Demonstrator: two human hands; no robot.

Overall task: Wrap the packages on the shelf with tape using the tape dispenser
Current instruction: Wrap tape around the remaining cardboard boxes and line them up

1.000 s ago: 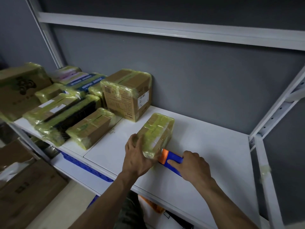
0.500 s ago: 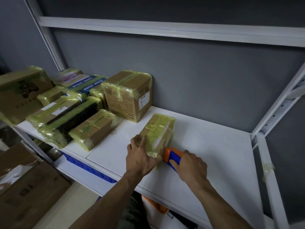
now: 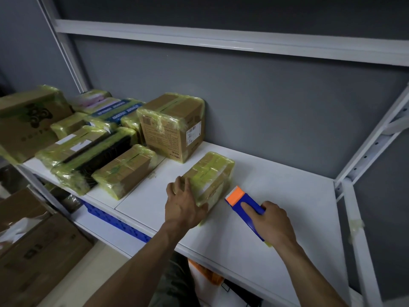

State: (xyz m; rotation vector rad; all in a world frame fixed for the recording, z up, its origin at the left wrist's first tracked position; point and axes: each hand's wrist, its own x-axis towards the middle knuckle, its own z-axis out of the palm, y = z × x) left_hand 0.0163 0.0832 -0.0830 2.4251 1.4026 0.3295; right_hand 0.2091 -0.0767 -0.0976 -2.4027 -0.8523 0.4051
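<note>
A small cardboard package (image 3: 211, 173) wrapped in yellowish tape lies on the white shelf (image 3: 287, 196), near its front edge. My left hand (image 3: 183, 202) presses on the package's near left end, fingers spread over it. My right hand (image 3: 272, 222) grips the blue tape dispenser (image 3: 245, 204) with its orange head; the index finger lies along its top. The dispenser's toothed tip sits just right of the package's near corner, a small gap between them.
Several more taped packages fill the shelf's left half, the tallest a cube-shaped box (image 3: 172, 127) against the grey back wall. White shelf uprights (image 3: 363, 240) stand at the right. Cardboard boxes (image 3: 33, 247) sit on the floor at lower left.
The dispenser has pulled away from the package's near end to the right, leaving a gap. My left hand stays on the package. The camera has moved a little closer.
</note>
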